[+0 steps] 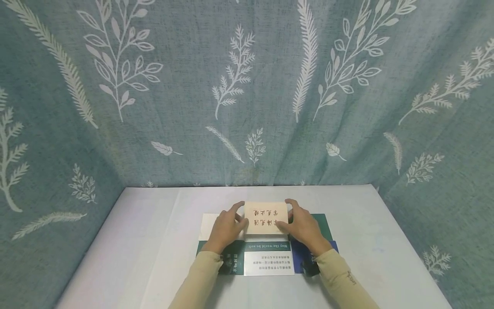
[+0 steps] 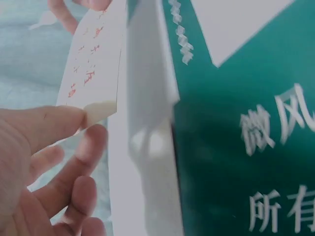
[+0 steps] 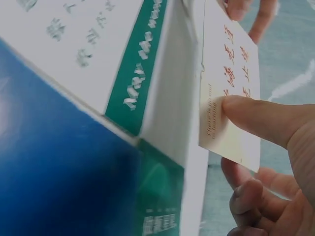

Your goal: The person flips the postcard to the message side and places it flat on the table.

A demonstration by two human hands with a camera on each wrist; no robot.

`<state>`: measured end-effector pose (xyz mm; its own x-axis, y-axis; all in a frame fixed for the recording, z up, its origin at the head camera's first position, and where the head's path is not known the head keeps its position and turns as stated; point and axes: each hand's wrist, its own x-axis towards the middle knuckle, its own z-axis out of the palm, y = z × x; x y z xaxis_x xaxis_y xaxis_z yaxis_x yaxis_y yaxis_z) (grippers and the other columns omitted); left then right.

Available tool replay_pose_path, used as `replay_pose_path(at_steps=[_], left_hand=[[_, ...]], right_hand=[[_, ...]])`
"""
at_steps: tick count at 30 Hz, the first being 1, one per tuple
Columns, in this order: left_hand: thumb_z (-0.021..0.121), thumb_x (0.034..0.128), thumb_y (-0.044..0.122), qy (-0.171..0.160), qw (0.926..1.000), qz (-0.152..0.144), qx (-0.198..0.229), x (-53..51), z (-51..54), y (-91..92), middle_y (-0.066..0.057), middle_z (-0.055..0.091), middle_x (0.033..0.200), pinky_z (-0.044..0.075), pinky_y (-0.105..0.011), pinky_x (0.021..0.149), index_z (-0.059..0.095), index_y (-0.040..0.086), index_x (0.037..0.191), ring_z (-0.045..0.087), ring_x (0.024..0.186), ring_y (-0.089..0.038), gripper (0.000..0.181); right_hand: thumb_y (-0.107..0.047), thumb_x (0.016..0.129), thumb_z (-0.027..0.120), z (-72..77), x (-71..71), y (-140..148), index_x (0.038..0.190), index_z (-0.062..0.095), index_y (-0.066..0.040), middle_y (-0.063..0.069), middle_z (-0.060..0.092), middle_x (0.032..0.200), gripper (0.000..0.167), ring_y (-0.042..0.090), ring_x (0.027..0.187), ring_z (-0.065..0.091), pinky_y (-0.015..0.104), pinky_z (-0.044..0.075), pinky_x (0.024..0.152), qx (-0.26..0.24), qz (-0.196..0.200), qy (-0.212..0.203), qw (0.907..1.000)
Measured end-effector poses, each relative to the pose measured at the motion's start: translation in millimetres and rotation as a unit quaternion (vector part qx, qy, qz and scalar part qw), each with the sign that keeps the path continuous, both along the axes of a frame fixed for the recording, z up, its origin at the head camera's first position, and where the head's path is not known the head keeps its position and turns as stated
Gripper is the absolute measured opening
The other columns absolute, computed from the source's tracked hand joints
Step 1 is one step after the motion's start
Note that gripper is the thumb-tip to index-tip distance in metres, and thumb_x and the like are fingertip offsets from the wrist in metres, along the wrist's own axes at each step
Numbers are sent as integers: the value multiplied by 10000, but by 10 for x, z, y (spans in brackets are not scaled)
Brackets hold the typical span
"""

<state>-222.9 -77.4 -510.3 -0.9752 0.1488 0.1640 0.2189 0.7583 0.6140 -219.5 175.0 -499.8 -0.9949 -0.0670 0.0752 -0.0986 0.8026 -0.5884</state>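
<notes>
A cream card (image 1: 266, 210) with rows of reddish-brown characters is pinched at both short ends, tilted up over the other cards. My left hand (image 1: 225, 229) grips its left end between thumb and fingers, as the left wrist view also shows. On the opposite end my right hand (image 1: 305, 227) has its thumb (image 3: 261, 115) across the printed face and its fingers behind. Beneath lie a white card with a green strip (image 1: 268, 262), a dark green card (image 1: 233, 262), a blue card (image 1: 298, 253) and another green card (image 1: 323, 223), partly covered by the hands.
A pale card (image 1: 207, 224) lies at the back left of the group. The cards rest close together on a white tabletop (image 1: 154, 240). Blue-green leaf-patterned curtains (image 1: 270, 98) hang behind and on both sides of the table.
</notes>
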Motion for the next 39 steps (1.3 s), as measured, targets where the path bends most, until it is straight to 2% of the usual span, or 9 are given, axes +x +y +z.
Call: replay_pose_path(at_steps=[2,5,9,14,17,20,29,36,39], left_hand=[[713,927,195,7,9997,18,253,8,31,-3,30,709,860,443,-334,655,538,118,1445,514,703,-138,553],[710,927,180,-27,9980,71,621,13,88,-1,34,703,841,428,-315,625,552,95,1427,504,655,-123,531],[698,935,182,-80,9958,134,898,19,151,4,23,703,852,413,-281,576,600,66,1379,493,613,-104,469],[692,934,203,25,9931,338,1122,63,227,6,30,695,862,414,-276,575,705,108,1227,506,637,-107,308],[701,931,212,96,9908,446,1278,97,260,11,35,696,865,420,-283,586,718,124,1158,520,663,-114,244],[703,933,221,81,9902,448,1323,128,273,10,34,701,877,423,-287,598,715,128,1131,528,682,-118,219],[669,965,307,-128,9934,368,1076,181,193,-7,37,716,933,463,-321,688,728,153,1039,559,746,-111,181],[667,974,302,-119,9930,334,1127,208,129,-24,50,691,901,485,-325,707,735,133,1060,569,752,-109,201],[667,973,306,-105,9921,350,1200,220,121,-34,59,661,852,479,-307,675,736,130,1056,559,730,-107,207]], right_hand=[[-364,798,869,22,9,9,1488,443,-91,-13,668,915,856,134,688,536,316,436,597,-88,-7,139,9999],[-314,830,843,58,26,17,1502,432,-106,36,685,1010,815,122,617,524,303,415,534,-373,17,337,9987],[-241,867,812,102,56,34,1500,446,-97,70,684,1059,745,112,523,474,279,367,464,-952,38,609,9936],[-216,945,735,113,103,66,1397,579,-61,85,714,1047,502,129,635,523,268,414,533,-1522,-48,855,9846],[-232,978,693,123,131,89,1273,685,-83,69,723,1046,330,157,714,566,279,445,558,-1706,-173,792,9820],[-236,980,691,134,159,100,1184,732,-92,67,725,1064,252,175,780,598,288,473,609,-1778,-248,726,9811],[-271,975,698,37,232,120,1178,731,-84,68,736,1097,278,186,847,597,327,474,708,-1767,-390,481,9823],[-276,967,709,-3,260,123,1177,726,-75,83,734,1119,291,276,1039,676,498,527,902,-1806,-342,520,9816],[-289,971,703,4,269,118,1181,723,-75,93,727,1144,300,293,1060,666,525,516,922,-1799,-335,455,9821]])
